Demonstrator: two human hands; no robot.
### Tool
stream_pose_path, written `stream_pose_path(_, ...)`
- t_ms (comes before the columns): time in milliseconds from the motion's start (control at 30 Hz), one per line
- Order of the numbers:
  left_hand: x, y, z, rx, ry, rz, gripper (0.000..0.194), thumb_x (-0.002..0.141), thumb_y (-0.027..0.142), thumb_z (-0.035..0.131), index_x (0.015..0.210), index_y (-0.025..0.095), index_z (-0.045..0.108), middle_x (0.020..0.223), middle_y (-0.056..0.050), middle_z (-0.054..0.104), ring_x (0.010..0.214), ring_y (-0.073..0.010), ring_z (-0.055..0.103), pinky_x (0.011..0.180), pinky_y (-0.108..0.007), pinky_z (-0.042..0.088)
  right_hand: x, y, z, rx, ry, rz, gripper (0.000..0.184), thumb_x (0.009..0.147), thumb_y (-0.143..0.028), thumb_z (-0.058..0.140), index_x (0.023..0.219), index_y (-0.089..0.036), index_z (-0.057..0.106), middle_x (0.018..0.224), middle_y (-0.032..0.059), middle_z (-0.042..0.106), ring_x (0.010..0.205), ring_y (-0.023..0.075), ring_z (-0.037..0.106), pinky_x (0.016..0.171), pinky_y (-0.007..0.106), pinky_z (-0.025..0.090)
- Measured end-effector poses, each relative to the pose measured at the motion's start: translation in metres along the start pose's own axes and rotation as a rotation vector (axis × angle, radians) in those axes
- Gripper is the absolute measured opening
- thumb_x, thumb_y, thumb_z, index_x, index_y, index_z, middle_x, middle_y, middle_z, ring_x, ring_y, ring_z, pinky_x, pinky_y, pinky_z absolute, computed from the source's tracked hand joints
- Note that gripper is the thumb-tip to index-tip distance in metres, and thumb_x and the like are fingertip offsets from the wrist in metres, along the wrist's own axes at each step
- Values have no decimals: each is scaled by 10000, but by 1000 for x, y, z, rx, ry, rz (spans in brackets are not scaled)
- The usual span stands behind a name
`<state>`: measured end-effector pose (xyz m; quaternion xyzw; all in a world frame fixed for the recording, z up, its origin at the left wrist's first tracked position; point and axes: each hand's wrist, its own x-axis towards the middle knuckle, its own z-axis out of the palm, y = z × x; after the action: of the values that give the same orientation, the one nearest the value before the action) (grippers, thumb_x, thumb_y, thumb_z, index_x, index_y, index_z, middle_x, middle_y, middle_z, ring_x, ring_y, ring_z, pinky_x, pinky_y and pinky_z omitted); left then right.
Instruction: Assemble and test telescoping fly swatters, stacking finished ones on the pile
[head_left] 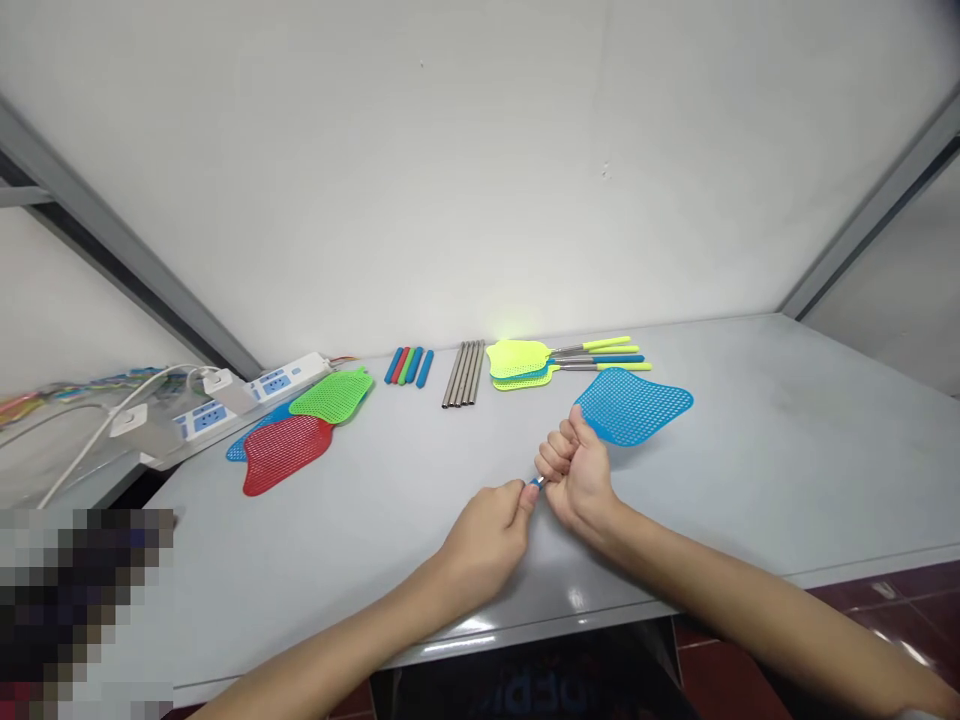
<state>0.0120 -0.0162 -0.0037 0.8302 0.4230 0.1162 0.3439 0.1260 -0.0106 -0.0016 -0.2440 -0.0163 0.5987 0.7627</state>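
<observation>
A fly swatter with a blue perforated head (pixel 634 406) is held over the table by both hands. My right hand (pixel 581 470) is closed around its metal rod, just below the head. My left hand (pixel 491 535) is wrapped around the blue handle (pixel 535 483), of which only the end shows by the thumb. A short bit of bare rod is visible between the two hands. Behind them lie several metal rods (pixel 463 374) side by side, and left of those are several loose handles (pixel 409 367) in blue, red and green.
Stacked swatters with yellow and blue heads (pixel 517 358) lie at the back, handles to the right. To the left are loose red (pixel 287 452), green (pixel 332 396) and blue (pixel 237 447) heads beside a power strip (pixel 289 374) with plugged-in chargers. A white wall (pixel 420 180) closes off the back.
</observation>
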Motion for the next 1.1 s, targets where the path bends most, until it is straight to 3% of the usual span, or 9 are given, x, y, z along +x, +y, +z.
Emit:
stream_pose_path(67, 1, 1, -3, -269, -117, -75, 377, 821, 425, 239, 542, 177, 296, 484, 40, 311, 439, -77, 275, 435, -221, 209, -1, 1, -1, -7, 9, 17, 433, 761, -388, 458, 492, -182, 190, 355, -102, 128, 327, 45, 54, 311, 191, 46)
stream_pose_path(167, 1, 4, -11, -746, -412, -273, 357, 796, 497, 257, 620, 191, 310, 463, 82, 195, 358, -48, 118, 334, -186, 92, -4, 1, -1, -6, 19, 30, 436, 750, -388, 475, 496, -184, 185, 360, -105, 121, 334, 44, 40, 310, 189, 35)
stream_pose_path(300, 4, 2, -16, -1246, -730, -428, 315, 820, 437, 266, 639, 186, 323, 461, 88, 182, 335, -37, 59, 278, -153, 22, -5, -2, 1, -7, 29, 77, 429, 754, -386, 471, 499, -185, 189, 364, -108, 117, 335, 43, 35, 303, 185, 32)
stream_pose_path(467, 10, -8, -12, -1608, -949, -486, 311, 840, 378, 257, 631, 165, 343, 458, 82, 194, 318, -28, 66, 244, -121, 53, -6, -6, 3, -14, 4, 103, 436, 747, -382, 484, 496, -183, 188, 368, -108, 114, 331, 41, 36, 294, 181, 36)
stream_pose_path(567, 11, -10, -10, -1626, -966, -455, 324, 842, 384, 252, 633, 160, 359, 453, 81, 197, 312, -27, 69, 240, -121, 64, -6, -7, 4, -24, -20, 99, 449, 738, -391, 492, 493, -184, 178, 365, -108, 116, 329, 41, 37, 292, 182, 37)
stream_pose_path(767, 10, -10, -7, -1546, -869, -397, 324, 834, 401, 279, 648, 157, 384, 456, 81, 208, 309, -25, 101, 251, -130, 77, -3, -7, 2, -39, -70, 129, 459, 733, -393, 493, 495, -186, 160, 358, -107, 118, 321, 41, 36, 285, 185, 37)
stream_pose_path(967, 5, -6, -7, -1396, -678, -308, 303, 817, 431, 318, 738, 164, 437, 494, 80, 237, 316, -20, 151, 274, -142, 107, 2, -6, 0, -100, -123, 156, 432, 725, -382, 498, 495, -183, 190, 363, -104, 140, 319, 39, 58, 279, 168, 63)
stream_pose_path(1100, 2, -4, -1, -1332, -546, -188, 292, 818, 419, 339, 750, 158, 449, 522, 73, 282, 337, -14, 209, 313, -146, 157, -1, -8, 3, -120, -243, 145, 408, 739, -427, 461, 496, -179, 246, 367, -100, 152, 322, 40, 64, 281, 160, 90)
